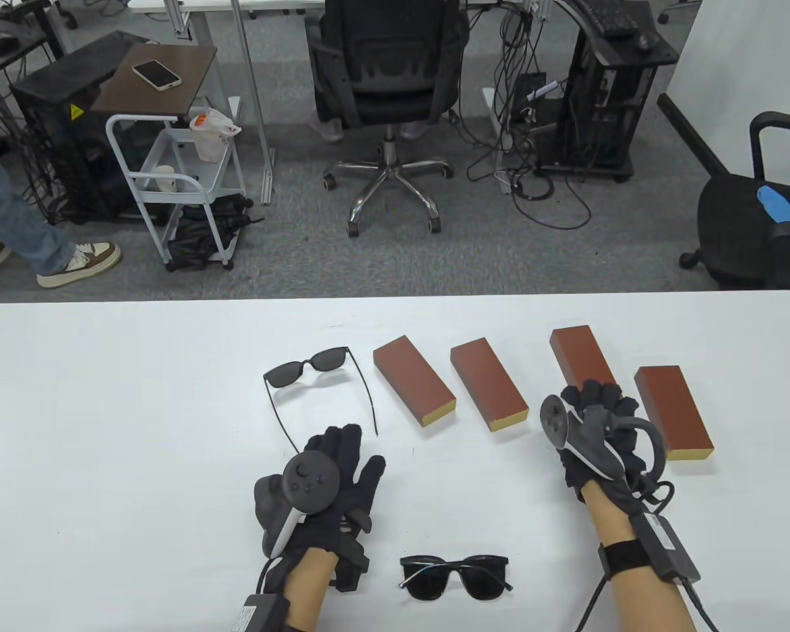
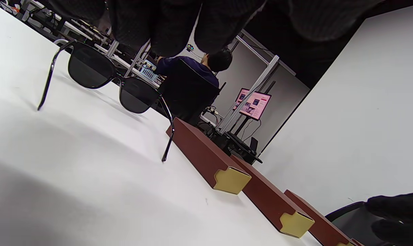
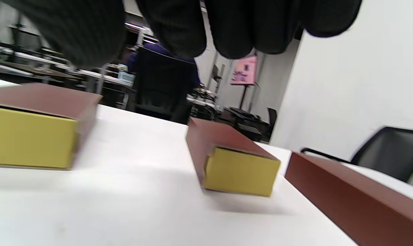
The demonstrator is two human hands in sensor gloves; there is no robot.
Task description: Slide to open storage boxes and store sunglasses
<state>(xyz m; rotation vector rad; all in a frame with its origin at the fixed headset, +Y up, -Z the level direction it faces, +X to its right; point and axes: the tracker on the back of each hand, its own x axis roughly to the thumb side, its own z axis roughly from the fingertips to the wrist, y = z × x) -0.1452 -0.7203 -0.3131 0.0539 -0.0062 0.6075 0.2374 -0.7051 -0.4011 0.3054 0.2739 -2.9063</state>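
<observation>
Four brown slide boxes with yellow inner ends lie in a row, all closed: the first box (image 1: 413, 380), the second (image 1: 488, 383), the third (image 1: 577, 355) and the fourth (image 1: 673, 411). Thin sunglasses with arms unfolded (image 1: 316, 368) stand left of the boxes, also in the left wrist view (image 2: 104, 75). Folded thick-framed sunglasses (image 1: 454, 576) lie near the front edge. My left hand (image 1: 352, 447) is spread open and empty, just behind the thin pair's arm tips. My right hand (image 1: 596, 395) hovers empty over the third box's near end (image 3: 240, 172); its fingers (image 3: 227, 24) hang above it without touching.
The white table (image 1: 105, 428) ends at its far edge just behind the boxes. An office chair (image 1: 385, 79), a cart (image 1: 171, 171) and computer towers stand on the floor beyond. A second chair (image 1: 757, 224) is at the right.
</observation>
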